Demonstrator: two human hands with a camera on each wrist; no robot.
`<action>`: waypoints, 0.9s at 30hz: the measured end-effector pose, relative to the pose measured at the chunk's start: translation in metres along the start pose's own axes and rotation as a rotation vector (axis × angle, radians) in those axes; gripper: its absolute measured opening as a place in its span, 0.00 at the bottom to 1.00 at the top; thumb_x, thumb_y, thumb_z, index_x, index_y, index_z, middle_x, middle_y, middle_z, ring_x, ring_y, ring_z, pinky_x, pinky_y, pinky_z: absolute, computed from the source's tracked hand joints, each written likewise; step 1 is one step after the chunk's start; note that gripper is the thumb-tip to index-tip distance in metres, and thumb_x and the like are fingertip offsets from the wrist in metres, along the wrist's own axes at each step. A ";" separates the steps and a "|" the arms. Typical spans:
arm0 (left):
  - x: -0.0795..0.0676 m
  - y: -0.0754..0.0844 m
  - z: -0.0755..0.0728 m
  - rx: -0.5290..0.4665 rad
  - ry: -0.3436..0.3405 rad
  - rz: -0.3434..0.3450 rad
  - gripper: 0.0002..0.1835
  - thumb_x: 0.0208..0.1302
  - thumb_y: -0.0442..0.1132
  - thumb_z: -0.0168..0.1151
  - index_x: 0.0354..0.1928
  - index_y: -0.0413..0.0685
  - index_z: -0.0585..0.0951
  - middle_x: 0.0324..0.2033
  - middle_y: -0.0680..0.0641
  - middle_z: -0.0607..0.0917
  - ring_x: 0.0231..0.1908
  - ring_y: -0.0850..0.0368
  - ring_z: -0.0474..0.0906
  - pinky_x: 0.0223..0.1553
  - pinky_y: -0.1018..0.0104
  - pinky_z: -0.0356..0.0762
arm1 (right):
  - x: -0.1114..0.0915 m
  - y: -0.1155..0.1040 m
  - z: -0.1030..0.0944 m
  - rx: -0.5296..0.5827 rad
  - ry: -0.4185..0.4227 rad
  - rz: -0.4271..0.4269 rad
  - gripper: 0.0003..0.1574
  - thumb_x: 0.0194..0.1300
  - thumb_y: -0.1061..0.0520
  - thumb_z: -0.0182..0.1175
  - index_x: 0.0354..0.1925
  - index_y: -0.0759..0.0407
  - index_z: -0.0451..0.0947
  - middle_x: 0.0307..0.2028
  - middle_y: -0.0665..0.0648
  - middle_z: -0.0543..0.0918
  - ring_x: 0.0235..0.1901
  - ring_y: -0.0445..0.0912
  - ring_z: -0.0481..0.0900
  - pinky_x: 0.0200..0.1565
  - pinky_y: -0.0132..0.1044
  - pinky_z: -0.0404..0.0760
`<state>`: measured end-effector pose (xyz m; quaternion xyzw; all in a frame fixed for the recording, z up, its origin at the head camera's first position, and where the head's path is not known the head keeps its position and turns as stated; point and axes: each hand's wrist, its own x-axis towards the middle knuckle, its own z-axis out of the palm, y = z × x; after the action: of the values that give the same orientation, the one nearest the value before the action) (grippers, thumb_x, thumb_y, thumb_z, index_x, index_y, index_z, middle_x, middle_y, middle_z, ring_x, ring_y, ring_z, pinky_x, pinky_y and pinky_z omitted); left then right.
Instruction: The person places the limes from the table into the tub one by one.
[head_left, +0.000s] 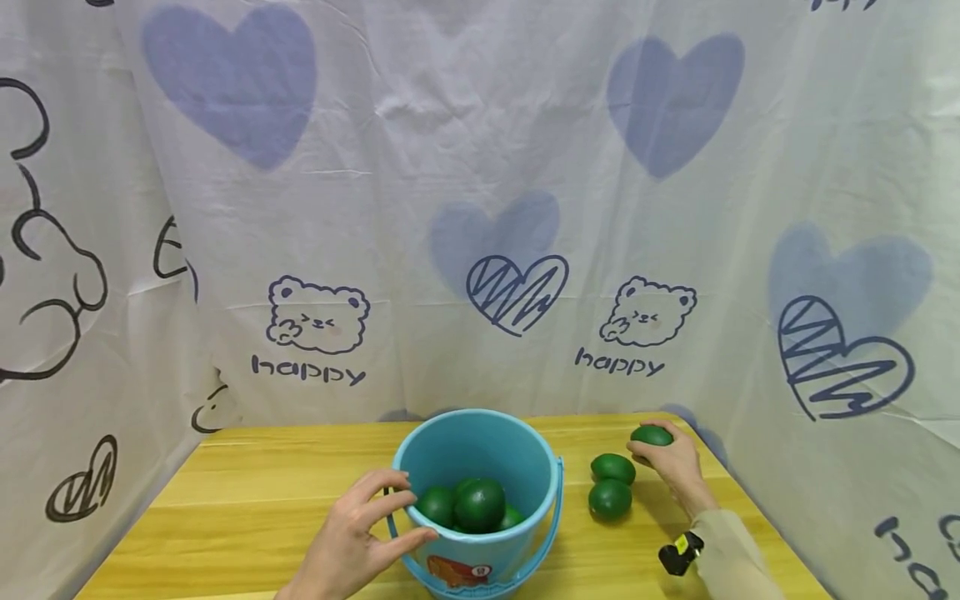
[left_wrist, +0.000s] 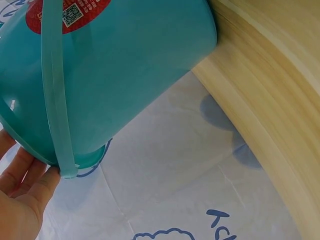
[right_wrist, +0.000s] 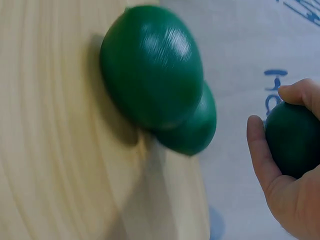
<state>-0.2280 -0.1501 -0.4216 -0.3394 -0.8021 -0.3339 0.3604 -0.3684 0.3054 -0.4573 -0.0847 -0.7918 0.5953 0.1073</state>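
Note:
A light blue bucket (head_left: 480, 533) stands upright on the table with several dark green, smooth oval fruits (head_left: 480, 505) inside; their exact kind is unclear. My left hand (head_left: 367, 533) holds the bucket's rim at the near left, thumb over the front edge, fingertips at the side. In the left wrist view, the fingers (left_wrist: 22, 172) meet the rim beside the bucket's handle (left_wrist: 55, 100). Over at the right, my right hand (head_left: 675, 462) grips one green oval fruit (right_wrist: 295, 140) between thumb and fingers. Two more fruits, one (head_left: 613, 468) behind the other (head_left: 610, 500), lie between that hand and the bucket.
The yellow wood-grain table (head_left: 262, 500) ends at a pale cloth backdrop (head_left: 420, 167) printed with hearts and bears, which also hangs on both sides. A black device (head_left: 681, 553) sits on the right wrist by the sleeve. The bucket's front carries a red sticker (head_left: 457, 572).

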 end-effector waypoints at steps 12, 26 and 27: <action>-0.001 0.001 0.001 0.002 0.009 -0.002 0.18 0.45 0.51 0.79 0.40 0.62 0.85 0.44 0.61 0.79 0.43 0.63 0.77 0.42 0.63 0.87 | -0.020 -0.036 0.022 -0.111 -0.021 -0.064 0.38 0.58 0.54 0.70 0.64 0.57 0.69 0.58 0.66 0.70 0.47 0.55 0.81 0.47 0.44 0.84; -0.001 0.001 0.000 0.022 0.020 -0.021 0.17 0.44 0.52 0.79 0.38 0.62 0.86 0.44 0.62 0.80 0.43 0.62 0.78 0.42 0.61 0.87 | -0.052 -0.068 0.064 0.023 -0.101 -0.181 0.34 0.55 0.54 0.74 0.59 0.50 0.73 0.56 0.63 0.75 0.45 0.55 0.78 0.41 0.39 0.82; 0.000 0.001 -0.001 0.021 0.018 -0.025 0.17 0.44 0.52 0.79 0.38 0.62 0.86 0.44 0.62 0.80 0.43 0.63 0.78 0.42 0.61 0.87 | -0.055 -0.070 0.068 0.031 -0.106 -0.188 0.34 0.54 0.54 0.74 0.59 0.50 0.73 0.56 0.63 0.75 0.46 0.55 0.78 0.41 0.39 0.82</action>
<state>-0.2267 -0.1502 -0.4213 -0.3227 -0.8064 -0.3329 0.3671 -0.3340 0.2090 -0.4119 0.0234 -0.7915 0.5985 0.1219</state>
